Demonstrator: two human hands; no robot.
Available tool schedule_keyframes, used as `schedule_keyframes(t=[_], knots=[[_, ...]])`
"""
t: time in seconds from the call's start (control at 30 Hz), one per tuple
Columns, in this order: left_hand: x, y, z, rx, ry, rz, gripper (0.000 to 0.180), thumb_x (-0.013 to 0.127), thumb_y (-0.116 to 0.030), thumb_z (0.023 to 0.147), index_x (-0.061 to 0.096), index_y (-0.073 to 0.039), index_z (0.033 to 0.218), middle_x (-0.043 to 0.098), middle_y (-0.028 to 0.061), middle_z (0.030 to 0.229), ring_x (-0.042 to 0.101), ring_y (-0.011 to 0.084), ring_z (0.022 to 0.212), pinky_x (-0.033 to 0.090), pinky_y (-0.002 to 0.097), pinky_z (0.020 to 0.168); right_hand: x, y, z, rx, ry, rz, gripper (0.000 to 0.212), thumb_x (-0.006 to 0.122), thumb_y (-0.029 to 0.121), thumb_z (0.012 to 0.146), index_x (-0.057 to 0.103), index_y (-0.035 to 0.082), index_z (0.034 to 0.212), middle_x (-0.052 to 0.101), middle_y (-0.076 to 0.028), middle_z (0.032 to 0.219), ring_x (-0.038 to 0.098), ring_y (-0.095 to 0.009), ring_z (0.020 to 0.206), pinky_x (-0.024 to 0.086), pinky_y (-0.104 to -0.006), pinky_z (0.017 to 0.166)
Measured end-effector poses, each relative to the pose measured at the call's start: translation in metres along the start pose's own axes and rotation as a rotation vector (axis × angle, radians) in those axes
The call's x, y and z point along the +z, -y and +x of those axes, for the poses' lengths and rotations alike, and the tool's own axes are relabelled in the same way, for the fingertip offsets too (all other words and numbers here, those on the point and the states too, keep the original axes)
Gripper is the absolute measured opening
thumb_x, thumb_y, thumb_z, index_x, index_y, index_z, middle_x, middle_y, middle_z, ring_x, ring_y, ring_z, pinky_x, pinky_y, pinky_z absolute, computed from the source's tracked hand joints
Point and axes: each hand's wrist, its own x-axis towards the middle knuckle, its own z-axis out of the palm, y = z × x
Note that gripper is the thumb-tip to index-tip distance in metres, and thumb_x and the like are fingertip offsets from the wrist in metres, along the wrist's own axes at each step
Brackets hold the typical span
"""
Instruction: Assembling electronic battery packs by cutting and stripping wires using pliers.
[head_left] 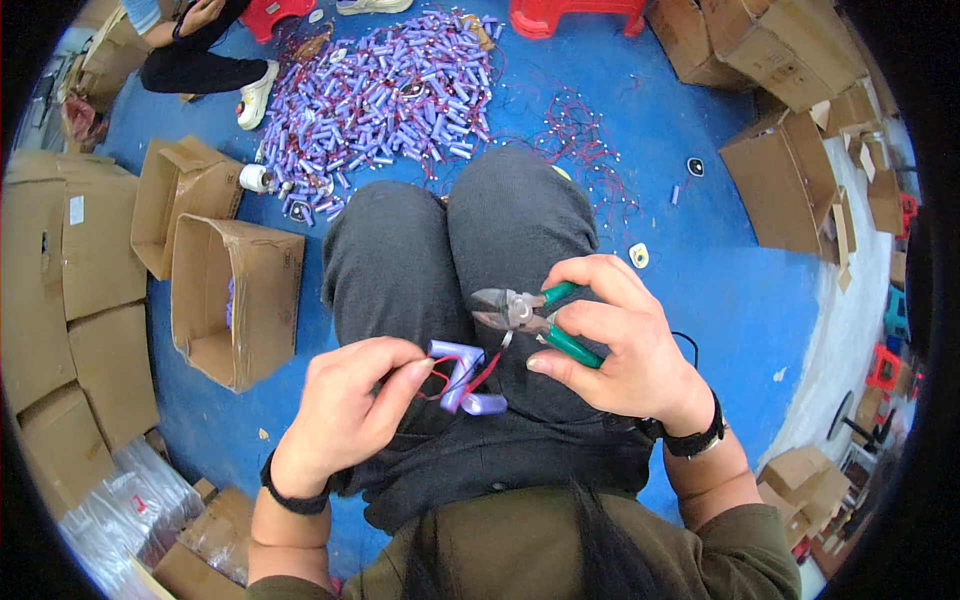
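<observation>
Between the thumb and forefinger of my left hand [345, 405], closed in a pinch, are the thin red and black wires [437, 378] of a few purple cylindrical battery cells [487, 404]. The cells hang together over my lap, at odd angles to one another. My right hand [632, 338] is wrapped round the green handles of a pair of diagonal cutters [570, 346]. Their metal jaws point left, just above the cells, and a red lead with a white connector [507, 340] rises close beneath them. Whether the jaws touch it I cannot tell.
A large heap of purple cells with wires [380, 100] covers the floor ahead. Loose red wires [585, 140] lie right of it. Open cardboard boxes [275, 300] stand at left, others [780, 190] at right. Another person's leg [200, 72] and a red stool [575, 15] are at the far side.
</observation>
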Motion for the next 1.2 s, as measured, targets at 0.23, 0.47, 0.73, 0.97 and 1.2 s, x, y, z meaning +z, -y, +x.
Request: schedule_keyframes(t=[0.23,0.47,0.73,0.97,1.2], knots=[[-0.001,-0.001,-0.013,-0.082,0.034,-0.433,0.011,0.060,-0.010,0.084,0.061,0.000,0.079,0.061,0.0069,0.066,0.057,0.0122,0.055,0.044,0.0247,0.050,0.023,0.014,0.002,0.048,0.185,0.352,0.040,0.075,0.035,0.067,0.062,0.004,0.089,0.054,-0.014,0.102,0.052,-0.031,0.093,0.041,-0.0384,0.081],[0.011,0.001,-0.016,-0.014,-0.167,-0.653,0.024,0.054,-0.021,0.090,0.058,0.002,0.087,0.062,0.0096,0.076,0.060,0.0146,0.061,0.048,0.0256,0.055,0.043,0.019,0.009,0.214,0.145,0.696,0.020,0.074,0.012,0.071,0.064,0.001,0.084,0.054,-0.012,0.103,0.053,-0.021,0.096,0.042,-0.0322,0.083],[0.046,0.032,-0.007,-0.024,0.025,-0.656,0.075,0.073,-0.025,0.075,0.031,-0.002,0.133,0.046,0.0133,0.126,0.044,0.0250,0.119,0.039,0.0367,0.095,0.038,0.015,0.011,0.539,0.041,1.465,0.011,0.065,0.012,0.082,0.061,0.003,0.087,0.055,-0.004,0.097,0.053,-0.013,0.089,0.042,-0.0278,0.080],[0.068,0.032,0.009,-0.271,0.052,-1.144,0.062,0.066,-0.018,0.082,0.032,-0.004,0.132,0.049,0.0075,0.116,0.047,0.0174,0.108,0.041,0.0344,0.093,0.034,0.016,0.013,0.520,-0.115,1.717,0.010,0.060,0.010,0.085,0.057,0.002,0.091,0.054,-0.005,0.098,0.054,-0.013,0.088,0.043,-0.0287,0.080],[0.070,0.022,0.014,-0.387,-0.010,-1.582,0.043,0.053,-0.018,0.090,0.036,-0.008,0.128,0.054,0.0066,0.107,0.058,0.0146,0.086,0.054,0.0333,0.073,0.021,0.019,0.011,0.368,-0.060,1.347,0.024,0.065,0.017,0.083,0.057,0.000,0.098,0.054,-0.006,0.101,0.053,-0.015,0.090,0.042,-0.0298,0.082]])
